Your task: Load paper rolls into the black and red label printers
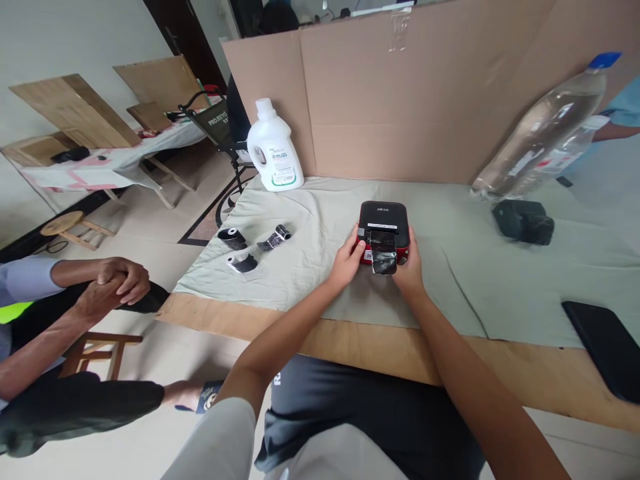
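Observation:
A small black and red receipt printer [384, 216] sits on the cloth-covered table in front of me. A dark, shiny strip of paper [384, 259] hangs out of its front slot. My left hand [347, 257] grips the printer's left side, thumb at the front corner. On the opposite side, my right hand [411, 267] holds the printer's right front corner, its fingers partly hidden. To the left lie three small paper rolls: a dark one [232, 238], a black and white one [243, 263] and a partly unrolled one [276, 238].
A white jug [276, 150] stands at the back left before a cardboard screen [390, 107]. Large plastic bottles [545, 133], a black device [523, 221] and a black phone [603, 343] are to the right. Another person's clasped hands [117, 283] are at left.

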The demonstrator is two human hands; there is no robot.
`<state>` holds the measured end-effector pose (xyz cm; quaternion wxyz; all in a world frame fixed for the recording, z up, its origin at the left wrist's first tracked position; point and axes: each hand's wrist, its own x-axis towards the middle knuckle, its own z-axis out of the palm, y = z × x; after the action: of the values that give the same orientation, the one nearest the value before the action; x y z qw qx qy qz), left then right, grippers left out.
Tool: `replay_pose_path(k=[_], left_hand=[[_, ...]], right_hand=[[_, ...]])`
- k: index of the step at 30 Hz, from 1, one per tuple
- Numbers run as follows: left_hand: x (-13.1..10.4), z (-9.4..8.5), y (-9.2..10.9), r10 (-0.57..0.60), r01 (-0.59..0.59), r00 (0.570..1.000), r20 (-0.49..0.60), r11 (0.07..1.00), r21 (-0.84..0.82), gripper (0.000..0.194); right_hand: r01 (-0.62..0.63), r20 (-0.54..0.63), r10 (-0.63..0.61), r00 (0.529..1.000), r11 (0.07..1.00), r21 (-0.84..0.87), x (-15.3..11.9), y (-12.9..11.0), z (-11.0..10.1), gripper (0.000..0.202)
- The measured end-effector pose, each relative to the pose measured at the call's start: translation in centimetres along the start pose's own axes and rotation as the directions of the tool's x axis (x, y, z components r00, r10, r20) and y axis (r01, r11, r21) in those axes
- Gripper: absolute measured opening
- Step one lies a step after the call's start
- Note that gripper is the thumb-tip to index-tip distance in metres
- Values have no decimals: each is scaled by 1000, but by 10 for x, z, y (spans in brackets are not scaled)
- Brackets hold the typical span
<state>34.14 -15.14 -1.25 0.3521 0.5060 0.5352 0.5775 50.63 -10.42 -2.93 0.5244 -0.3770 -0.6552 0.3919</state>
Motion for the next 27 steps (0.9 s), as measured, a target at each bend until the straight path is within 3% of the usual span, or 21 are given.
replay_pose_path(k=[4, 17, 22, 27], left_hand=[[0, 1, 1, 5, -5, 1000, -9, 1000, 26, 62], [-6, 0, 0, 87, -88, 996, 9, 989, 117, 63], [-5, -9, 0, 139, -142, 990, 31, 983, 119, 53], [-2, -13, -4, 117, -123, 991, 67, 988, 91, 40]], right_hand=[[-7, -88, 10, 996, 999, 38, -1, -1, 2, 108], [61, -122, -70, 990, 995, -74, -6, 1, -1, 101], [52, -105, -65, 992, 991, -123, -4, -1, -7, 78], [75, -91, -93, 992, 981, -178, 1, 1, -15, 55]])
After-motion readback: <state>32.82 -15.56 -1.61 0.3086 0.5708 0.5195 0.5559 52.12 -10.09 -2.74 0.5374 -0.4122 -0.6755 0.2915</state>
